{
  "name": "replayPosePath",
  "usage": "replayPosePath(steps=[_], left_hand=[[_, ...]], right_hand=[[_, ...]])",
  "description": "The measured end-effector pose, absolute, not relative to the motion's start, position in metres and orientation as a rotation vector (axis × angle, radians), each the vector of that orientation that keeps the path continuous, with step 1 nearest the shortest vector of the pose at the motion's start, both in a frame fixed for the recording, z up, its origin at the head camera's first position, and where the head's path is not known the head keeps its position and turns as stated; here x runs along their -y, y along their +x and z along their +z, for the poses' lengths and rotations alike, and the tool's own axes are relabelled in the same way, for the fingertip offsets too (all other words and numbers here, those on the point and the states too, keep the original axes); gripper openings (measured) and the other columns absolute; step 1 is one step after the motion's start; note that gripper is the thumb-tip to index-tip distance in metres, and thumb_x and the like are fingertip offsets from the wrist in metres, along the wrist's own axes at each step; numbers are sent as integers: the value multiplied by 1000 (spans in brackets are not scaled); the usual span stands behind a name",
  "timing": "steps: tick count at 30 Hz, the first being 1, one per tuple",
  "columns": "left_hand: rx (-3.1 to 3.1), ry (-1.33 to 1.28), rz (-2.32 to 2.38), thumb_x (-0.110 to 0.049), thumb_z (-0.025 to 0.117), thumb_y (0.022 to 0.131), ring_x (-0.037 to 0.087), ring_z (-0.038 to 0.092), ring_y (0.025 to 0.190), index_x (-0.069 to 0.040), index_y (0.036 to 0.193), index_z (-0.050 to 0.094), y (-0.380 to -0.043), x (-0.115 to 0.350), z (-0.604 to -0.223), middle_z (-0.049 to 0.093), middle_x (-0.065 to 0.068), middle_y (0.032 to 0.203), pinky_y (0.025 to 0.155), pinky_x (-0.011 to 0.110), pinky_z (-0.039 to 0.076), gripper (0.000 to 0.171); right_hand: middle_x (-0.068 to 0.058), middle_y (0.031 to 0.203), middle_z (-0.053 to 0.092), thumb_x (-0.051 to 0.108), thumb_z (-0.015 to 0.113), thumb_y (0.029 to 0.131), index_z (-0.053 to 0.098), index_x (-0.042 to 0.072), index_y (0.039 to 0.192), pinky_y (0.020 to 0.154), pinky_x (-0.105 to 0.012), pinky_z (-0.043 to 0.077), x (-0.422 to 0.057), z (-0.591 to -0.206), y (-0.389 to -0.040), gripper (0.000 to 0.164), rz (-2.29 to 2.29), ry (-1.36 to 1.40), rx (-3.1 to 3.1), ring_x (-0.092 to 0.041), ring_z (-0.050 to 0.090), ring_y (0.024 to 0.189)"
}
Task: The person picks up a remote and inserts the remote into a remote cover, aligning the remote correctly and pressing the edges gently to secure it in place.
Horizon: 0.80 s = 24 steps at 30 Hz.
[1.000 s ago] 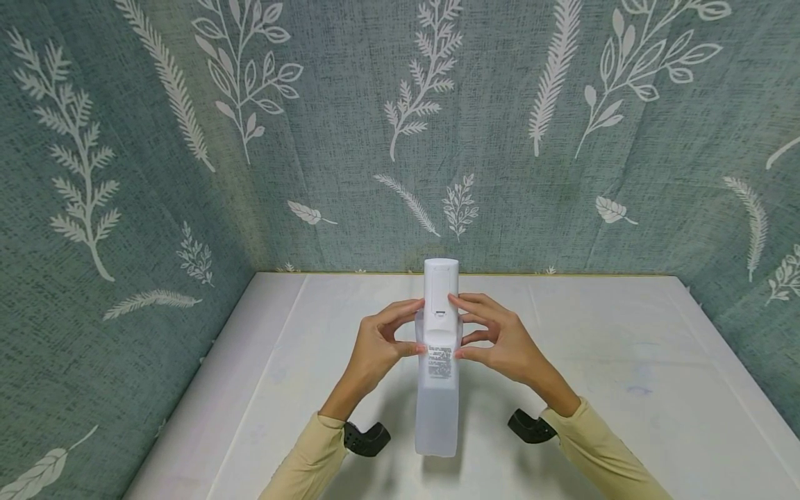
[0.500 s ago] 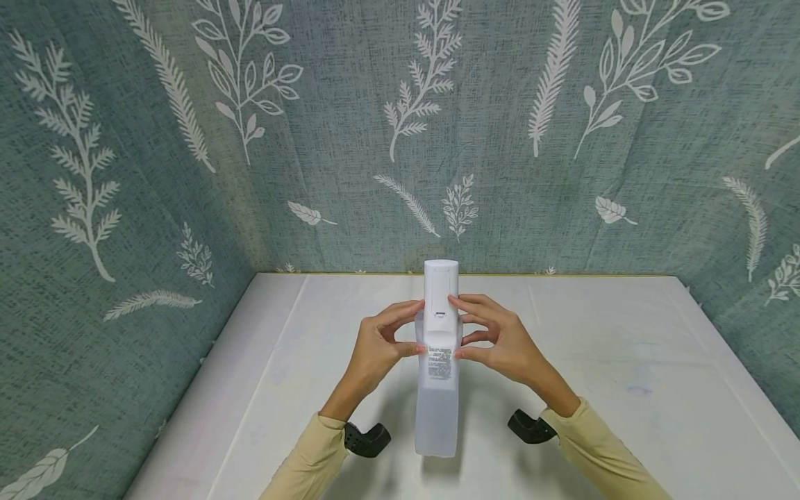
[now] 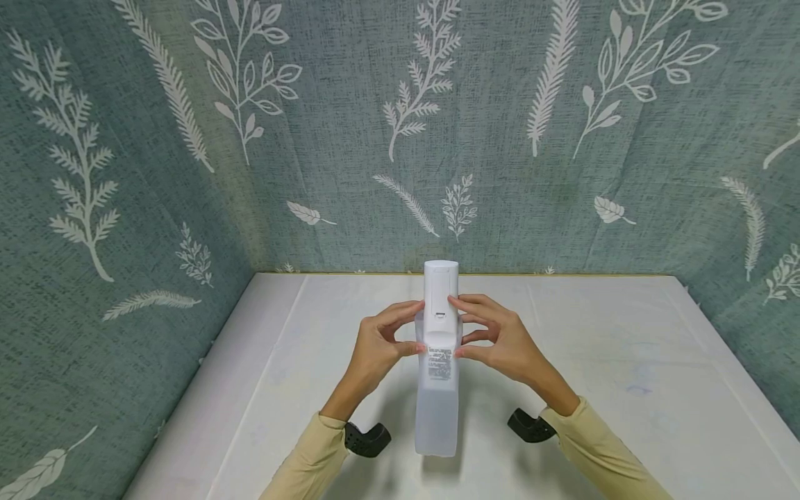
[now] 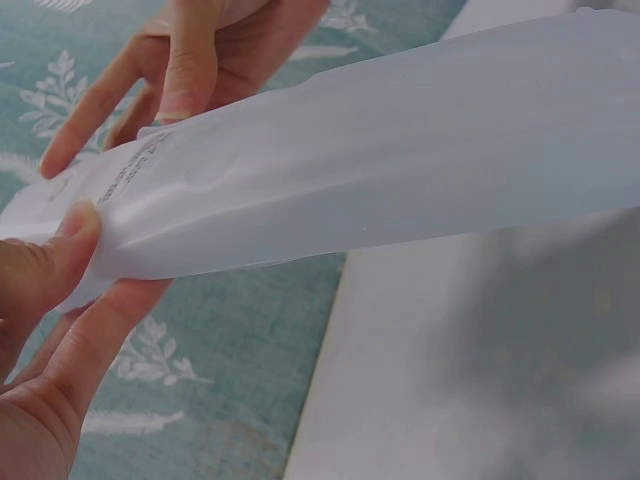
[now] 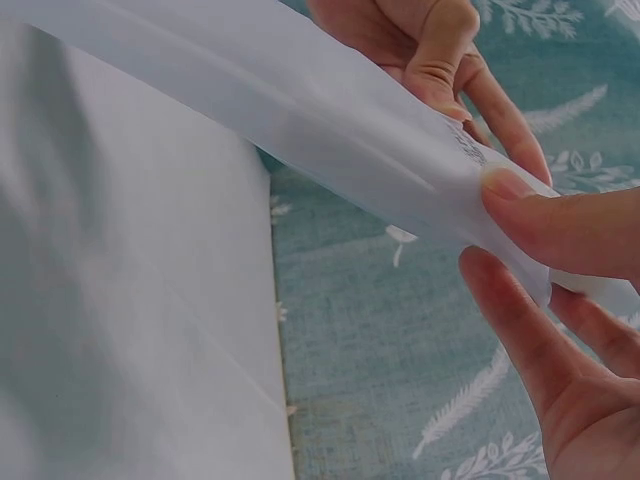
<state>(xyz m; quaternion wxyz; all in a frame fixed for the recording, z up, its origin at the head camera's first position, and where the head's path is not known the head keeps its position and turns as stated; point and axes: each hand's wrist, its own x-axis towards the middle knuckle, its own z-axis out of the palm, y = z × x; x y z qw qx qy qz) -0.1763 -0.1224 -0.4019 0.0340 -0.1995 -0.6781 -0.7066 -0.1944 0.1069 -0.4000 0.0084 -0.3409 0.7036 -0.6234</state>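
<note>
A white remote control (image 3: 441, 292) stands out of the top of a frosted plastic sleeve (image 3: 436, 423). Its back faces the head camera, with a small battery-cover latch and a printed label (image 3: 439, 363) seen through the sleeve. My left hand (image 3: 382, 340) pinches the left edge near the sleeve's mouth, index fingertip against the remote. On the opposite edge my right hand (image 3: 494, 337) pinches at about the same height. In both wrist views the thumbs press the sleeve from one side and fingers lie behind it. The sleeve's lower part hangs above the table, flat and long.
A white-covered table (image 3: 594, 333) lies below, its back edge meeting a green leaf-patterned cloth (image 3: 350, 139) that also rises at both sides. Black wrist devices (image 3: 367, 439) sit at both cuffs of the pale yellow sleeves (image 3: 306, 455).
</note>
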Motion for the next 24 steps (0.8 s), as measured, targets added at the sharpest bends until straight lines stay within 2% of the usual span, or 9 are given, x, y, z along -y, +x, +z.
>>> replayPosePath(steps=[5, 24], left_hand=[[2086, -597, -2179, 19, 72, 70, 27, 54, 118, 2, 125, 60, -176, 122, -402, 55, 13, 128, 83, 38, 55, 59], [2082, -608, -2164, 17, 73, 70, 25, 54, 118, 1, 122, 62, -173, 124, -400, 58, 13, 125, 83, 38, 55, 56]], right_hand=[[-13, 136, 44, -7, 78, 70, 48, 4, 138, 77, -37, 57, -107, -399, -194, 75, -1949, -1056, -2208, -36, 57, 109], [-15, 134, 46, -7, 79, 69, 51, 2, 135, 77, -39, 57, -105, -398, -190, 72, -1992, -1038, -2183, -37, 58, 108]])
